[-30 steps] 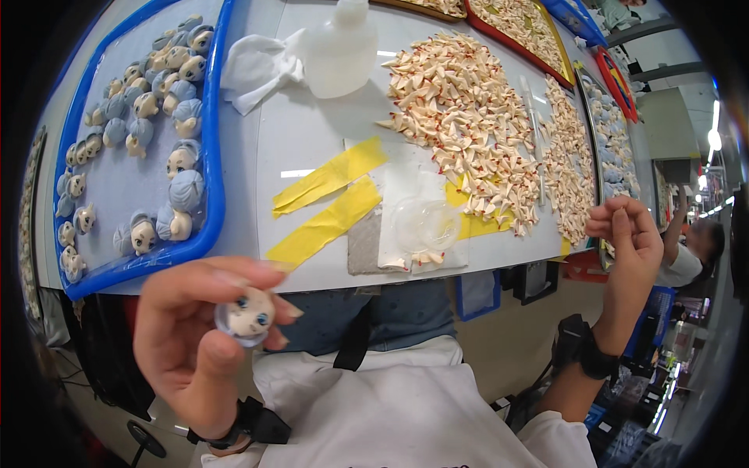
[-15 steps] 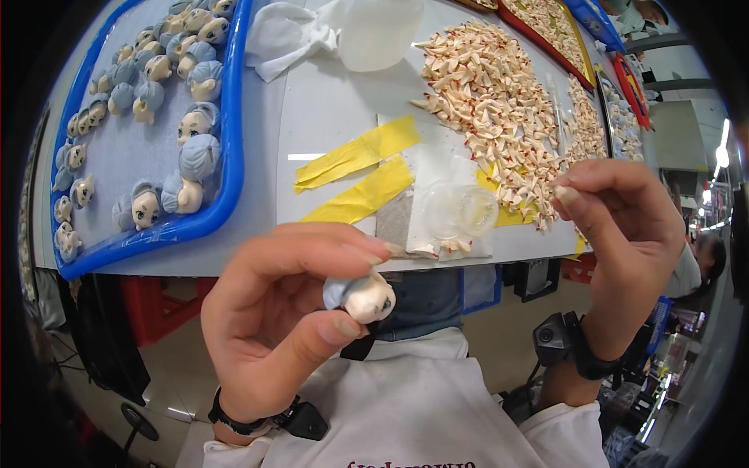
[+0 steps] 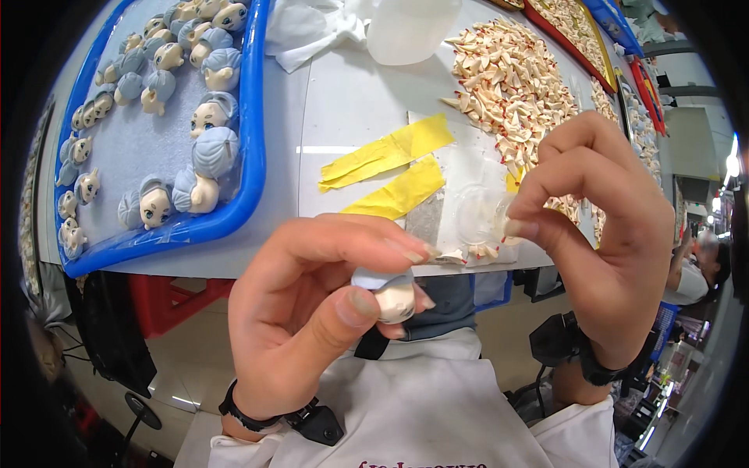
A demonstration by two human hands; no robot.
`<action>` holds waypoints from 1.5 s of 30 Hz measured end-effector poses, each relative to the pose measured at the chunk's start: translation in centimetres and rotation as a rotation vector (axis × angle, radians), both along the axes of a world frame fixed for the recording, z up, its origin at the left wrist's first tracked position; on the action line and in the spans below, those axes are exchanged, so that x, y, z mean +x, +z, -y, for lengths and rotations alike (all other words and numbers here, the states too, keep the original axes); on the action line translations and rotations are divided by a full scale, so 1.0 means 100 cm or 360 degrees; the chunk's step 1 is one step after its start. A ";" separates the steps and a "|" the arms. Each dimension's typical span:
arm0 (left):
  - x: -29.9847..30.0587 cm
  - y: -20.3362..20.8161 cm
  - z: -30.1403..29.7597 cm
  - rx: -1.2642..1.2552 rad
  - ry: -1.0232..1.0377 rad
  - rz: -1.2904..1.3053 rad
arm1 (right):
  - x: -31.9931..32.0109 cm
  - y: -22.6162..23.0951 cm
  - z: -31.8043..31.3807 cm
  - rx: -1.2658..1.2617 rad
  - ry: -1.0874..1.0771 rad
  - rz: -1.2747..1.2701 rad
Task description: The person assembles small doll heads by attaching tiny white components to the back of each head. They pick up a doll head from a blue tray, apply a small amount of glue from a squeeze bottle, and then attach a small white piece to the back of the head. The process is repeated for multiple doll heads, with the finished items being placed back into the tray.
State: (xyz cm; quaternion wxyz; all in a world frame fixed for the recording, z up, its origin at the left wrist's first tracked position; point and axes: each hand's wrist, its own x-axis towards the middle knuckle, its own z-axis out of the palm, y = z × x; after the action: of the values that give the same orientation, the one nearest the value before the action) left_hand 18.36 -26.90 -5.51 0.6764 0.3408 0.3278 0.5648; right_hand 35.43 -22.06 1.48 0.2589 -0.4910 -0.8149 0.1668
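A small doll head (image 3: 395, 303) with pale blue hair and a painted face is gripped between the thumb and fingers of my left hand (image 3: 285, 312), just in front of the table edge. It is tilted, and my fingers hide part of it. My right hand (image 3: 605, 210) is closed in a pinch beside a clear round dish (image 3: 477, 214). Whatever lies between its fingertips, if anything, is too small to make out. Several cream pieces with red tips (image 3: 482, 251) lie by the dish at the table's near edge.
A blue-rimmed tray (image 3: 251, 132) at the left holds many similar heads. Beyond my right hand spreads a heap of cream, red-tipped pieces (image 3: 511, 86). Yellow tape strips (image 3: 390, 152), a white cloth (image 3: 308, 31) and a translucent container (image 3: 402, 31) sit on the table.
My right hand has moved left and slightly down from the heap's edge to beside the dish, still pinching. The head in my left hand has turned, its face now lower. The view has shifted slightly.
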 end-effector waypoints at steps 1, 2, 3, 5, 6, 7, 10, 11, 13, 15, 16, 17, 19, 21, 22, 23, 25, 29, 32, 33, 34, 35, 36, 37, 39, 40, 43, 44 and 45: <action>0.000 0.000 0.000 0.0014 0.0007 -0.0003 | -0.003 0.000 0.001 0.0032 -0.0047 0.0023; 0.001 -0.001 0.000 0.0029 0.0013 -0.0006 | -0.005 0.000 0.001 0.0063 -0.0096 0.0046; 0.002 0.003 0.001 0.0026 0.0038 -0.0015 | -0.001 0.005 -0.002 -0.0014 -0.0150 0.0142; 0.002 0.005 0.001 0.0042 0.0049 -0.0028 | 0.011 0.010 -0.005 -0.0110 -0.0132 0.0243; 0.001 0.004 0.001 0.0060 0.0036 -0.0033 | 0.017 0.012 -0.006 -0.0129 -0.0060 0.0246; 0.000 0.004 0.001 0.0060 0.0032 -0.0030 | 0.019 0.012 -0.006 -0.0133 -0.0019 0.0246; 0.003 0.004 0.002 0.0026 0.0022 -0.0001 | 0.019 0.009 -0.005 -0.0117 -0.0006 0.0219; 0.005 0.005 0.003 0.0008 0.0029 0.0013 | 0.018 0.007 -0.005 -0.0107 -0.0027 0.0193; 0.008 0.006 0.005 -0.0034 0.0036 0.0041 | 0.016 0.003 -0.003 -0.0097 -0.0095 0.0111; 0.010 0.008 0.005 -0.0092 0.0023 0.0077 | 0.017 0.005 -0.001 -0.0113 -0.0102 0.0057; 0.010 0.010 0.005 -0.0127 0.0008 0.0079 | 0.020 0.006 0.001 -0.0126 -0.0077 -0.0006; 0.011 0.013 0.006 -0.0164 -0.0004 0.0078 | 0.024 0.008 0.003 -0.0143 -0.0048 -0.0073; 0.009 0.019 0.006 -0.0207 -0.0024 0.0030 | 0.030 0.008 0.010 -0.0204 0.0002 -0.0313; 0.009 0.017 0.007 -0.0170 -0.0036 -0.0030 | 0.032 0.005 0.023 -0.0311 -0.0026 -0.0581; 0.008 0.014 0.007 -0.0066 -0.0057 -0.0098 | 0.031 0.002 0.029 -0.0352 -0.0037 -0.0704; 0.006 0.012 0.008 0.0035 -0.0056 -0.0174 | 0.027 -0.001 0.033 -0.0381 0.0030 -0.0775; 0.003 0.009 0.007 0.0346 -0.0094 -0.0369 | 0.022 -0.007 0.040 -0.0436 0.0162 -0.0860; 0.004 0.009 0.005 0.0709 -0.0080 -0.0601 | 0.014 -0.012 0.047 -0.0479 0.0276 -0.0914; 0.003 0.016 0.004 0.0870 -0.0033 -0.0826 | 0.009 -0.019 0.049 -0.0338 0.0247 -0.0842; 0.002 0.019 0.004 0.0919 -0.0012 -0.0916 | 0.009 -0.018 0.049 -0.0277 0.0239 -0.0775; 0.002 0.022 0.006 0.0943 0.0020 -0.1021 | 0.008 -0.011 0.048 -0.0219 0.0236 -0.0659; 0.002 0.023 0.009 0.0986 0.0068 -0.1100 | 0.007 -0.011 0.048 -0.0110 0.0244 -0.0611; 0.002 0.023 0.011 0.1026 0.0119 -0.1178 | 0.007 -0.012 0.048 0.0000 0.0248 -0.0562; 0.004 0.022 0.013 0.1082 0.0186 -0.1230 | 0.005 -0.019 0.047 0.0157 0.0264 -0.0581; 0.005 0.022 0.012 0.1152 0.0220 -0.1287 | 0.005 -0.018 0.045 0.0286 0.0278 -0.0423; 0.004 0.023 0.011 0.1167 0.0189 -0.1296 | 0.005 -0.008 0.044 0.0257 0.0282 -0.0250; 0.006 0.023 0.013 0.1209 0.0225 -0.1350 | 0.009 -0.007 0.038 0.0275 0.0389 -0.0200; 0.007 0.022 0.012 0.1202 0.0236 -0.1364 | 0.008 -0.007 0.037 0.0268 0.0386 -0.0195; 0.008 0.022 0.012 0.1195 0.0246 -0.1379 | 0.008 -0.007 0.036 0.0261 0.0382 -0.0189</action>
State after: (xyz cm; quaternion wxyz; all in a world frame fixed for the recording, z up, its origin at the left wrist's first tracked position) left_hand 19.13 -28.08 -3.34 0.2700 0.7325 0.3759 0.4992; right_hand 36.21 -25.70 0.75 0.3241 -0.3565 -0.8619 0.1582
